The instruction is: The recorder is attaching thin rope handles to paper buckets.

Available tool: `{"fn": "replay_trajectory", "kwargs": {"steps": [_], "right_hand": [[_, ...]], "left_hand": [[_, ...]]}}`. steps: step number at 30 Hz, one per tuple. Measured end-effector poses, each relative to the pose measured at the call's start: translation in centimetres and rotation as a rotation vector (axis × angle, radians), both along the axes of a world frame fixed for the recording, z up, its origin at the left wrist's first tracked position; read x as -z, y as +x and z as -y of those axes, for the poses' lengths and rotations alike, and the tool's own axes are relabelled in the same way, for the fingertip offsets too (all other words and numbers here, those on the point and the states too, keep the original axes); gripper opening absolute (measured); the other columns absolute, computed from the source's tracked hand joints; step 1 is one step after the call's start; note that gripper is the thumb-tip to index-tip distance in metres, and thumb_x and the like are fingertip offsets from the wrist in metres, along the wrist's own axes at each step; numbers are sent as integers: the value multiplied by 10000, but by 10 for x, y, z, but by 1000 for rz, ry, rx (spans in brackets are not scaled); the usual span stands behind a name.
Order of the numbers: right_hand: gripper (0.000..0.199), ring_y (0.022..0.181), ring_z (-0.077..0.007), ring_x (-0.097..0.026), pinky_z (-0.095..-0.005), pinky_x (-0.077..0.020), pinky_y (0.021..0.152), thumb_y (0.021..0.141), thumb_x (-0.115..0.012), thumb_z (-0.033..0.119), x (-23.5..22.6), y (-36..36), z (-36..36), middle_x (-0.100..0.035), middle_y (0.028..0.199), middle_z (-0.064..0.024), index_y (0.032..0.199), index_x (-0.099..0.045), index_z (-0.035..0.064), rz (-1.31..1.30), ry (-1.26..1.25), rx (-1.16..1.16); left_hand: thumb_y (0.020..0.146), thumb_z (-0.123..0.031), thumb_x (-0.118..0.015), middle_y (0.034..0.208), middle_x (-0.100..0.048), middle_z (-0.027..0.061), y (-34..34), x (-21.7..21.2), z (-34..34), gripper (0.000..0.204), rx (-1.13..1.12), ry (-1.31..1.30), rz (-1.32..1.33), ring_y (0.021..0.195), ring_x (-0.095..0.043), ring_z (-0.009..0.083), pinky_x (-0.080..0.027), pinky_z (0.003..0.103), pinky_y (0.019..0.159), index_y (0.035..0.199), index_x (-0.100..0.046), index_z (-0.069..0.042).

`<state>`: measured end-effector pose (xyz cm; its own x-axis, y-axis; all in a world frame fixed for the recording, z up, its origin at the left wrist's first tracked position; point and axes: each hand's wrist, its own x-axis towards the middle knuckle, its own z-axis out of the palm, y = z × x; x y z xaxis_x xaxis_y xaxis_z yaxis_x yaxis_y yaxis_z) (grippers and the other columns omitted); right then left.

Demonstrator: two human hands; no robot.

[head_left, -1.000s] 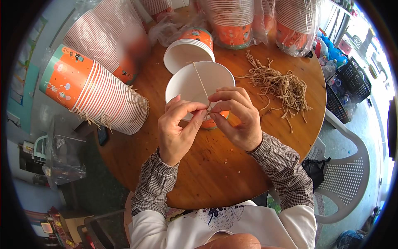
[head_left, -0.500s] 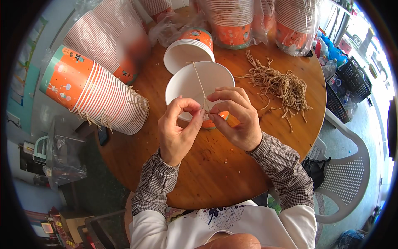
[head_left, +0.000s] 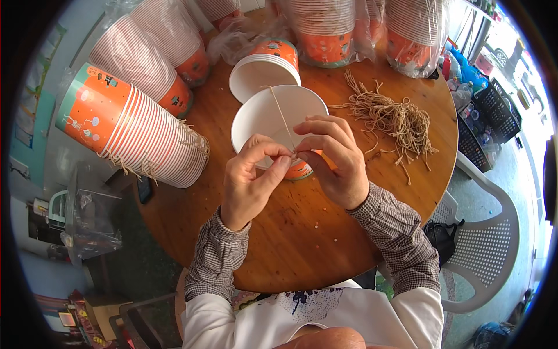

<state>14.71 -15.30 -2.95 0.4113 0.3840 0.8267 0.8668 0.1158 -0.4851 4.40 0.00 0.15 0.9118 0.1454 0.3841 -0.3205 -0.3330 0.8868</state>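
A white-lined orange paper bucket (head_left: pixel 256 119) stands tilted in front of me, its open mouth showing. A thin twine string (head_left: pixel 281 111) runs from its far rim across the mouth to the near rim. There my left hand (head_left: pixel 251 180) pinches the string between thumb and forefinger. My right hand (head_left: pixel 337 160) pinches it from the other side, the two sets of fingertips touching; its other fingers are curled loosely above. The string's end and any knot are hidden between the fingertips. To the right lies a loose heap of twine pieces (head_left: pixel 401 125).
A leaning stack of orange buckets (head_left: pixel 145 134) with twine ends is at left. Behind lie a few nested buckets (head_left: pixel 264 75) and several plastic-wrapped stacks (head_left: pixel 325 41). A phone (head_left: pixel 144 189) rests at the wooden table's (head_left: pixel 290 250) left edge. A plastic chair (head_left: pixel 482 244) stands at right.
My hands have drawn closer together, the left moving slightly right, and their fingertips now meet on the string. The bucket has shifted very slightly.
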Motion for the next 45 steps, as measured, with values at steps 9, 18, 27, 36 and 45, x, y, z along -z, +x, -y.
{"fn": "replay_trajectory", "kwargs": {"steps": [9,18,27,36,45], "right_hand": [[240,1134,-303,-545,-406,-456,952,758,-724,-15,2,-9,-2,-625,1125,-80,964,-623,54,-36,11,-74],[229,1117,-280,-567,-400,-465,945,748,-772,32,6,-12,-4,-652,1101,-69,936,-645,61,-147,59,-106],[128,1035,-247,-578,-366,-463,901,805,-697,13,3,-10,-1,-656,1092,-77,893,-611,50,-322,86,-226],[61,1084,-241,-547,-381,-409,974,842,-619,65,1,-6,4,-622,1145,-119,858,-574,27,-500,54,-363],[74,1138,-239,-514,-390,-368,1027,821,-598,81,-4,1,13,-612,1175,-125,833,-552,24,-622,-32,-484]], "left_hand": [[965,-110,-602,960,-671,25,-9,-10,0,142,123,-501,-195,925,-618,101,-502,244,882,991,-659,17],[950,-54,-611,953,-640,44,-4,1,7,107,54,-420,-29,875,-642,119,-560,257,833,975,-654,40],[935,-38,-624,948,-598,51,-2,3,12,97,-20,-210,47,868,-646,132,-593,280,816,964,-650,51],[899,2,-633,946,-582,40,-4,-3,9,46,-104,100,22,850,-609,94,-558,225,737,919,-628,43],[903,1,-593,975,-530,39,-3,-2,13,41,-104,43,34,865,-555,98,-538,230,681,934,-579,24]]}}
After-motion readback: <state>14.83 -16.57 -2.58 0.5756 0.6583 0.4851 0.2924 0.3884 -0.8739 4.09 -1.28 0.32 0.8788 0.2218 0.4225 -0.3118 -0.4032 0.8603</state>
